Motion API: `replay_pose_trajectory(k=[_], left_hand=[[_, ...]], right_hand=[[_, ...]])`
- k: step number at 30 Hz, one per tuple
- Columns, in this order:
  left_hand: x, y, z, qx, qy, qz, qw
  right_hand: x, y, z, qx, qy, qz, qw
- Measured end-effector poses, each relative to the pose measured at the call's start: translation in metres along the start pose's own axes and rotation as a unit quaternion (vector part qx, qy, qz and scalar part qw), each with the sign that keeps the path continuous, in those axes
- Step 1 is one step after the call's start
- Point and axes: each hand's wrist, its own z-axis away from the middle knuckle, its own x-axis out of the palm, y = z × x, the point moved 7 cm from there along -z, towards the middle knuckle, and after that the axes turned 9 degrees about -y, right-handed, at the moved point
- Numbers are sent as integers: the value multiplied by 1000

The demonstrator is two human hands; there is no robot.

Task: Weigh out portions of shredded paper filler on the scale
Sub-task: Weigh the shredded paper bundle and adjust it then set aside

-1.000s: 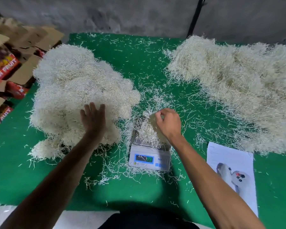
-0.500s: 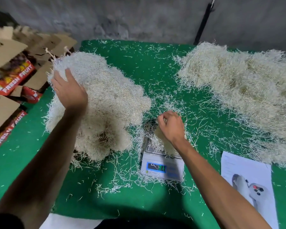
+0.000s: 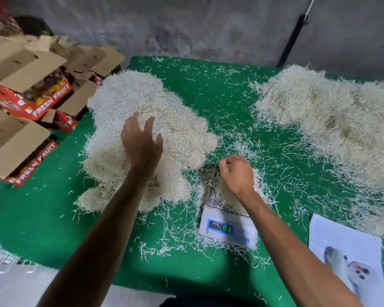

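Note:
A small white digital scale (image 3: pixel 227 229) sits on the green table (image 3: pixel 42 213), its lit display showing green digits. A small heap of cream shredded paper (image 3: pixel 227 196) lies on its pan. My right hand (image 3: pixel 236 173) hovers over that heap with curled fingers, pinching a few strands. My left hand (image 3: pixel 141 142) is above the large left pile of shredded paper (image 3: pixel 146 129), fingers spread and holding nothing. A second large pile (image 3: pixel 333 129) covers the right side of the table.
Open cardboard boxes printed FRESH FRUIT (image 3: pixel 31 103) stand stacked off the table's left edge. A white printed sheet (image 3: pixel 346 258) lies at the front right corner. Loose strands litter the cloth around the scale. A grey wall and a black pole (image 3: pixel 295 34) stand behind.
My left hand has come back from the far top of the left pile toward its middle, now with fingers spread. My right hand has stayed over the scale pan.

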Motion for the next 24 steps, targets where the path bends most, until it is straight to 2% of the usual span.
replay_pose_trajectory(k=[2,4,7,10,15,18,24], left_hand=[[16,27,19,47,-35,53,997],[43,58,42,97,-118,120,981],[88,101,79,148,-252,129,948],[119,142,104,178,-313,148,921],[150,190,110,187,-359,158,901],[158,211,100,186,-360,162,900],[173,269,89,252,-347,155,890]], right_hand=[[-2,-2,6,-13,4,-5,1000],[-4,3,12,-10,-2,10,1000],[-13,30,28,33,-7,33,999],[-32,62,48,72,16,36,997],[-68,119,81,148,35,29,988],[-84,146,91,169,43,12,985],[-88,187,82,198,30,2,980]])
